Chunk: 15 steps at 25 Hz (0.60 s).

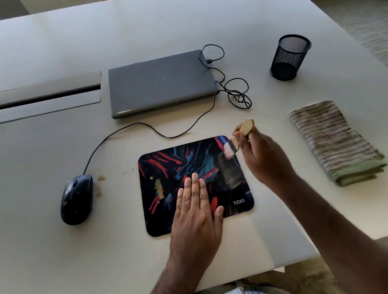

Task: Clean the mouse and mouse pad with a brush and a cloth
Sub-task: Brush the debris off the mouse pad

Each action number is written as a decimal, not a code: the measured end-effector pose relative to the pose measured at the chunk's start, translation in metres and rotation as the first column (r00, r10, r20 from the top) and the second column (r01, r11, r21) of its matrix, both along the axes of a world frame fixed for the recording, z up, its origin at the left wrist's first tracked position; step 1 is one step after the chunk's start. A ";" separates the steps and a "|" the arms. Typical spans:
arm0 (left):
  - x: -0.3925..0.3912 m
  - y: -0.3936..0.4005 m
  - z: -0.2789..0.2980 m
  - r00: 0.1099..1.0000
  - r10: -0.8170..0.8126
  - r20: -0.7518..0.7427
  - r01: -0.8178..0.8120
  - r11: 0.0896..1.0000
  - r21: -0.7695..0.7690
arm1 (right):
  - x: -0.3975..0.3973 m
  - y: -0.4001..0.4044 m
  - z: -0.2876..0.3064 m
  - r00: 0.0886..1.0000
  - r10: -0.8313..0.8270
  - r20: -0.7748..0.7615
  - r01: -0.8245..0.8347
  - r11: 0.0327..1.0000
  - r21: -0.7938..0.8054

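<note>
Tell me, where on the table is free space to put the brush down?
Bare table lies between the pad and the cloth, and along the near edge left of the left hand. Crumbs lie between mouse and pad; cable crowds beside the laptop.

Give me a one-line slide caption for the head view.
Left hand flat on the mouse pad while right hand brushes it with a wooden brush.

Left hand (pixel 195 210) flat on the near part of the mouse pad (pixel 181 171), fingers straight. Right hand (pixel 261 159) gripping a wooden brush (pixel 237 139), bristles over the pad's far right corner. Mouse (pixel 77 199) left of the pad, crumbs (pixel 99 185) beside it. Folded cloth (pixel 335 142) far right. Closed laptop (pixel 160 82) and mesh cup (pixel 289 57) beyond.
</note>
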<state>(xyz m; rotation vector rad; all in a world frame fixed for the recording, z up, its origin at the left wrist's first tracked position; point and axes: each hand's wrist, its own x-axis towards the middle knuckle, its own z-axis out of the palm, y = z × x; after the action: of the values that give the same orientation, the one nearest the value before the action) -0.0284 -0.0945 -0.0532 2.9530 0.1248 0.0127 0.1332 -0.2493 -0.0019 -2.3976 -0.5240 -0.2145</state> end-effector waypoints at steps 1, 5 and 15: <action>0.000 0.000 0.000 1.000 0.000 0.000 0.000 1.000 -0.002 | 0.007 -0.004 0.004 0.998 -0.038 0.043 0.039 0.999 -0.017; 0.000 0.000 0.001 1.000 -0.004 -0.003 0.004 1.000 -0.007 | 0.009 -0.001 0.012 0.997 0.069 0.024 -0.071 0.991 0.117; 0.000 0.000 0.000 1.000 0.001 -0.005 -0.001 1.000 -0.007 | 0.012 0.004 0.011 0.993 0.074 0.096 -0.076 0.997 0.024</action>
<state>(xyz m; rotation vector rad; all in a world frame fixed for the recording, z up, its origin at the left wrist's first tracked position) -0.0281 -0.0948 -0.0527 2.9463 0.1273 0.0054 0.1455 -0.2455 0.0093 -2.3446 -0.6497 -0.3019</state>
